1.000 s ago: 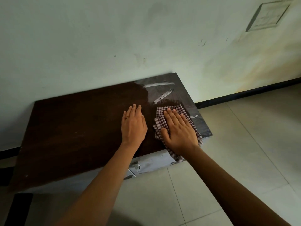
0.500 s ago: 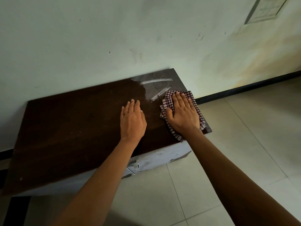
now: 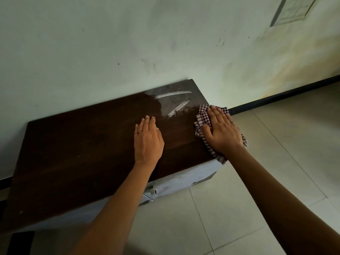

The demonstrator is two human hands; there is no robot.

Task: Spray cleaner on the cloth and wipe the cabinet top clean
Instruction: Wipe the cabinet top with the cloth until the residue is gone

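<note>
A dark brown glossy cabinet top (image 3: 82,153) stands against a pale wall. My right hand (image 3: 221,131) presses flat on a red-and-white checked cloth (image 3: 201,116) at the top's right edge, and part of the cloth hangs over that edge. My left hand (image 3: 148,140) lies flat on the bare wood near the middle, fingers together, a ring on one finger. Wet streaks (image 3: 176,107) shine on the far right part of the top. No spray bottle is in view.
The cabinet's pale front (image 3: 184,181) shows below the top's near edge. Grey floor tiles (image 3: 276,162) spread to the right and in front. A dark skirting strip (image 3: 285,94) runs along the wall's foot. A framed panel (image 3: 294,10) hangs on the wall at upper right.
My right hand has slid the cloth away from me and to the right, from the near right part of the top to its right edge. My left hand has stayed put.
</note>
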